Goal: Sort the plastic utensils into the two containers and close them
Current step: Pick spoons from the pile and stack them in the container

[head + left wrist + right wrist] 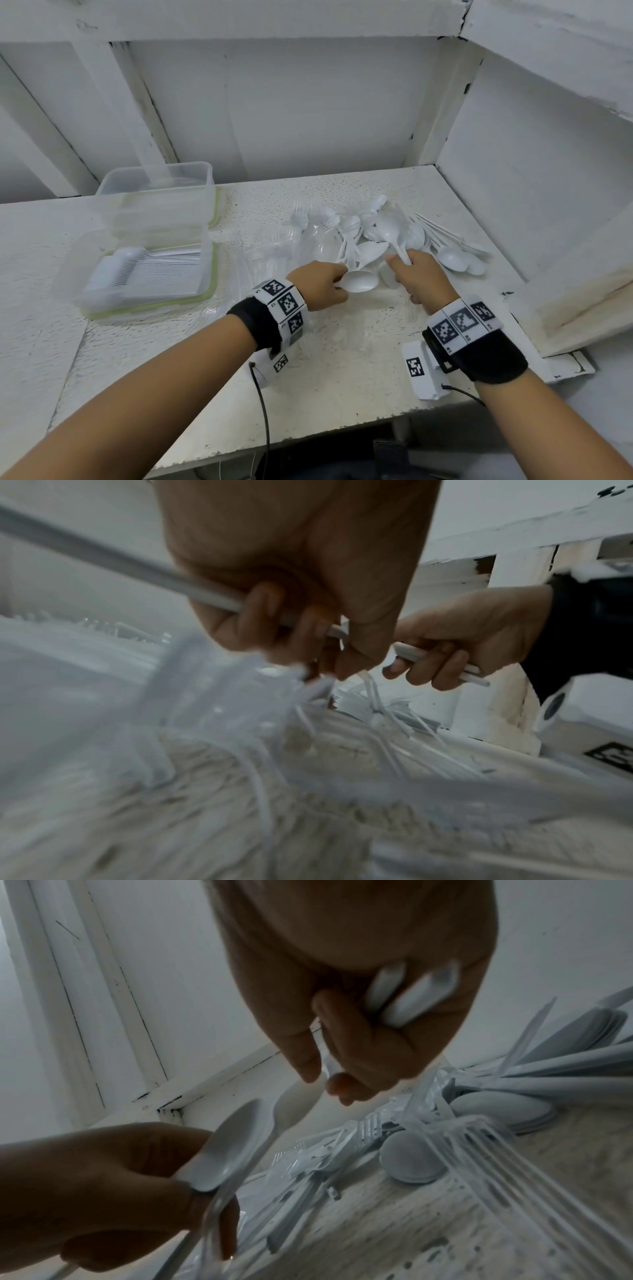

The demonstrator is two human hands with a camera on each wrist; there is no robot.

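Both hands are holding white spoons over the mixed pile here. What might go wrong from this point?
1. The left hand grips a white spoon and, in the right wrist view, a clear utensil seems caught in the same grip, so it may be sorted wrongly.
2. The right hand holds several handles at once; one could slip back into the pile.
3. The clear forks barely show against the table and may be missed.

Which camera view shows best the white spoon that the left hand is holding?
The head view: the white spoon shows its whole bowl, jutting from the left hand. The right wrist view shows the bowl close but dim, with the handle half hidden. The left wrist view shows only a blurred handle crossing the fingers.
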